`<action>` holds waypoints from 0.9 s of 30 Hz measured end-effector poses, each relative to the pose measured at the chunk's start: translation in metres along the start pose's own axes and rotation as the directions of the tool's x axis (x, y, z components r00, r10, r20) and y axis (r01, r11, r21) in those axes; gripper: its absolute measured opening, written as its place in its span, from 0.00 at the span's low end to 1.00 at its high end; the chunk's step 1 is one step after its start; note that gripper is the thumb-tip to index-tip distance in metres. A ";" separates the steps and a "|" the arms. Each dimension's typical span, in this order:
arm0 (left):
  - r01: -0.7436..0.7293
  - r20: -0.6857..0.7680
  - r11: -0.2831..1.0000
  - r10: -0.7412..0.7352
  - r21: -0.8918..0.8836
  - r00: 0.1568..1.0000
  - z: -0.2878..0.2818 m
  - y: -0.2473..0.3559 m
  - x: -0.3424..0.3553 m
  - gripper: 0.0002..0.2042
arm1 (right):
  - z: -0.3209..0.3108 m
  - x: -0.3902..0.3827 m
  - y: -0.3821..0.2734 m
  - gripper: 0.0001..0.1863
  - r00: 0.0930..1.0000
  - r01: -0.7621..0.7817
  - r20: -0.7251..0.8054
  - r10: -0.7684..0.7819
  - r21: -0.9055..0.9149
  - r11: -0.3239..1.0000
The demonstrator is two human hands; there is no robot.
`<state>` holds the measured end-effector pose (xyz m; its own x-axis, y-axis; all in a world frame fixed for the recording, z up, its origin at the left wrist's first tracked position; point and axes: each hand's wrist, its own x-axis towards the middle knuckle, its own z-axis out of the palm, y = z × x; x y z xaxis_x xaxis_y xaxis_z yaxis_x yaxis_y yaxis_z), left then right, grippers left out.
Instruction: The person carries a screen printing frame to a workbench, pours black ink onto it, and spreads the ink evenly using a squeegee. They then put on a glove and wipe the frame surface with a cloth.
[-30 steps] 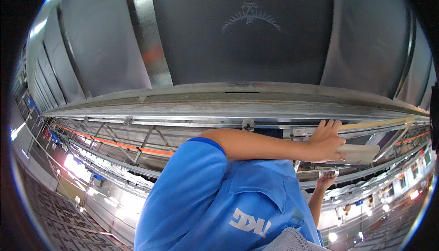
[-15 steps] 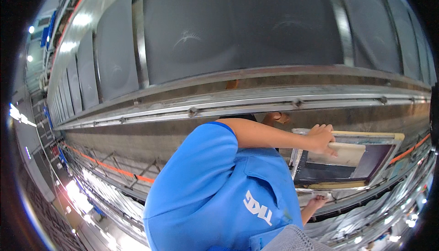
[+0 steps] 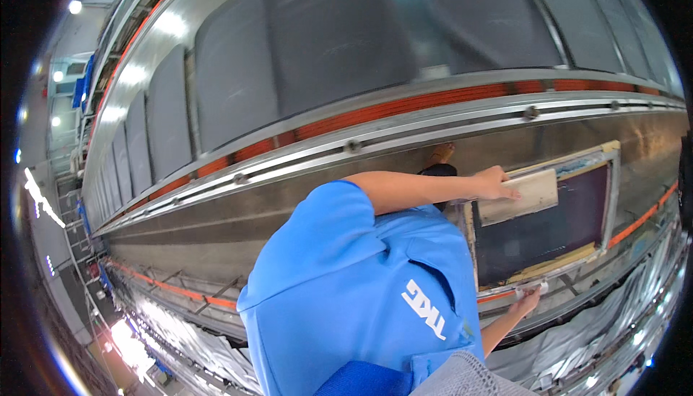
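Observation:
A rectangular printing screen (image 3: 610,179) with a pale, stained frame and dark mesh is tilted in front of me on the right. My left hand (image 3: 494,184) reaches across and grips a pale, flat squeegee (image 3: 530,199), fingers over its upper edge. The squeegee lies against the mesh near the screen's upper left corner. My right hand (image 3: 528,301) is low beside the screen's lower edge, its fingers closed on a small white piece (image 3: 543,288); whether that piece is fixed to the frame I cannot tell. My blue sleeve hides part of the screen's left side.
Beyond a metal rail (image 3: 404,129) with round fittings, a long table carries a row of dark grey panels (image 3: 332,42). An orange strip (image 3: 325,120) runs along its edge. Grey draped sheeting (image 3: 613,324) lies at lower right. Bare skin and a dark shape show behind my left arm.
The view has shifted and turned. The screen now shows more face-on, and my left hand with the squeegee is nearer its upper edge. My right hand appears farther right along the lower edge.

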<state>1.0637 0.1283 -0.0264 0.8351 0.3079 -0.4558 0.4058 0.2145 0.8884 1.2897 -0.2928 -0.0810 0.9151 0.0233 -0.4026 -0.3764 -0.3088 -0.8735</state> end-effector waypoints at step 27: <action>0.128 0.317 0.985 -0.084 -0.120 0.945 0.138 0.110 0.327 0.28 | -0.049 0.158 -0.144 0.13 0.817 0.094 -0.565 -0.113 -0.063 0.994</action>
<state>1.4322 0.1247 -0.0704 0.8727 -0.0206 -0.4879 0.4615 0.3617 0.8101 1.4954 -0.2912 -0.0053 0.8720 -0.4835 -0.0758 -0.2793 -0.3644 -0.8884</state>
